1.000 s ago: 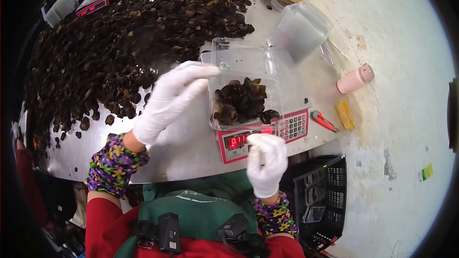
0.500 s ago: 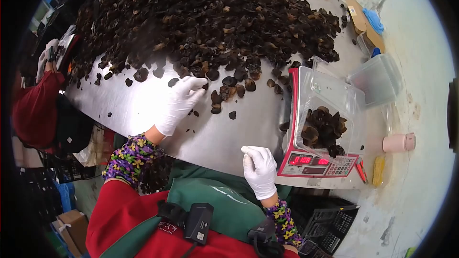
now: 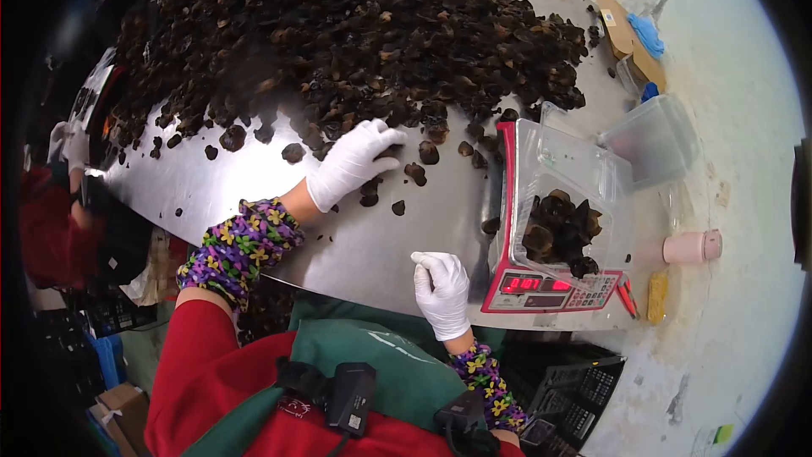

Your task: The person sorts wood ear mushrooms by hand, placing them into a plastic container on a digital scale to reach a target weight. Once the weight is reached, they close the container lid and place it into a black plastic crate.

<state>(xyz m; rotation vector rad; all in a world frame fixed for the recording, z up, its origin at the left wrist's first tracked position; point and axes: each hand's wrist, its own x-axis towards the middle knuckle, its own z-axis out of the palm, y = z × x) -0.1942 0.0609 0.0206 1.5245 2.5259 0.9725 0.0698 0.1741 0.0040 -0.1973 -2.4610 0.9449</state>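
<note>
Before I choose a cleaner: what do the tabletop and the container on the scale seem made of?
Tabletop: probably steel, smooth and satiny, from its grey sheen and bright glare. Container: likely clear, glossy plastic; it looks thin, see-through and shiny.

This looks like a food-packing workroom: a broad metal surface (image 3: pixel 372 245) bears a great heap of dark, curled pieces (image 3: pixel 364 34) toward its far edge, a digital scale (image 3: pixel 529 298) and clear plastic tubs (image 3: pixel 655 148) by the right edge, and a gloved co-worker (image 3: pixel 46 224) at the left edge.
</note>
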